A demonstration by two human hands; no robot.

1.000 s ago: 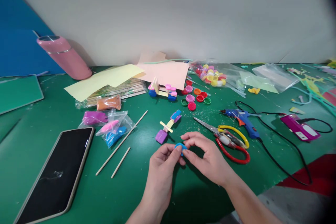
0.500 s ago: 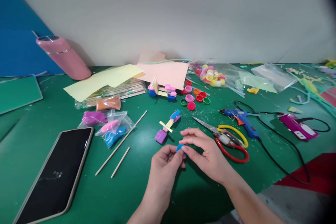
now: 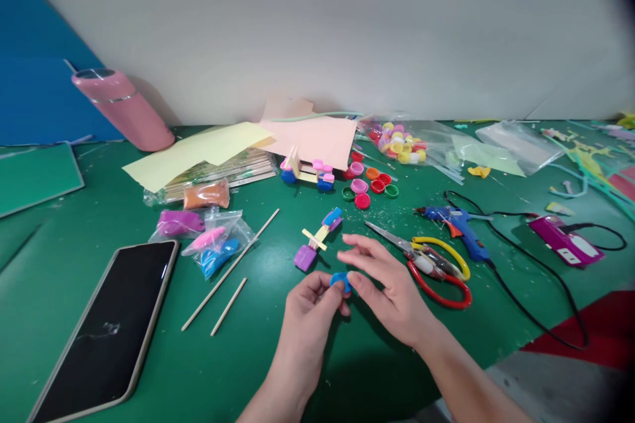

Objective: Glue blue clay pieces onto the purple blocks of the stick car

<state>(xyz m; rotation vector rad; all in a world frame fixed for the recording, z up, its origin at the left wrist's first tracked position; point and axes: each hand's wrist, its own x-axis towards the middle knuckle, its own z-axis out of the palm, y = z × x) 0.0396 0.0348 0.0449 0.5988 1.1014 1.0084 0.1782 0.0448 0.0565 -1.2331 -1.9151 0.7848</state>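
Blue piece [image 3: 339,280] in my fingers, shaped but loose.
My left hand [image 3: 308,312] pinches it between thumb and curled fingers over the worktop [image 3: 223,373]; my right hand [image 3: 389,291] is loosely spread, thumb at the piece's edge, though I cannot tell if it presses. The piece looks flattened and rounded, so I judge its shaping well along. Just beyond lies a stick assembly [image 3: 321,235] with purple and blue blocks attached; farther back sits a fuller model [image 3: 307,176] with pink and blue parts. The piece is joined to neither.
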